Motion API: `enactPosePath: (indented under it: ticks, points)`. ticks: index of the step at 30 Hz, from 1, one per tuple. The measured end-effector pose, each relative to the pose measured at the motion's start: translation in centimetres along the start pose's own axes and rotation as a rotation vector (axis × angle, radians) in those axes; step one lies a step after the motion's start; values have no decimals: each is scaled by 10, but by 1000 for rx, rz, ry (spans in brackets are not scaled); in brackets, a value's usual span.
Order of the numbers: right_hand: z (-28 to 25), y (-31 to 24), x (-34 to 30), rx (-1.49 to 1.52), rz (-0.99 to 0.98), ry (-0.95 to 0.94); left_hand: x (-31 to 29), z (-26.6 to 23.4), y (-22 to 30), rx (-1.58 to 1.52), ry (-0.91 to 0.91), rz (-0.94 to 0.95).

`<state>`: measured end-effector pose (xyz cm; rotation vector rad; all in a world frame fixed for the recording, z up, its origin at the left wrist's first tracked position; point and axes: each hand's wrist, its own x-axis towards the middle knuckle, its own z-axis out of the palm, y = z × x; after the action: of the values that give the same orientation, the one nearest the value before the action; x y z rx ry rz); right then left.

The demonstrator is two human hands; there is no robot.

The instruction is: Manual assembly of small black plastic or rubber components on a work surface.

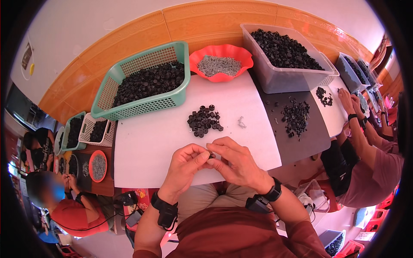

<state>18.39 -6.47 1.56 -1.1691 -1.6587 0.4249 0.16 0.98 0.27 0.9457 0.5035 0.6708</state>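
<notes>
Near the front edge of the white table sheet, my two hands meet over a small black part. Its exact kind is mostly covered by the fingers. My left hand pinches it between thumb and fingertips. From the other side, my right hand closes on the same part with thumb and fingers. Just beyond them lies a loose pile of small black round parts. To its right is a little heap of thin silvery metal pieces.
At the back stand a green basket of black parts, a red wavy bowl of metal pieces and a clear tub of black parts. More black pieces lie on a dark mat. People work at both sides.
</notes>
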Motion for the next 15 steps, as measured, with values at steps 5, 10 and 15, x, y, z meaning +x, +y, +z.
enactPosePath:
  ticks: [5,10,15]
  points:
    - [0,1,2,52,-8,11,1,9,6,-50,13,-10]
    - [4,5,-1,169,55,60,0,7,6,-13,21,-14]
    - [0,1,1,147,74,60,1,5,5,-13,9,-14]
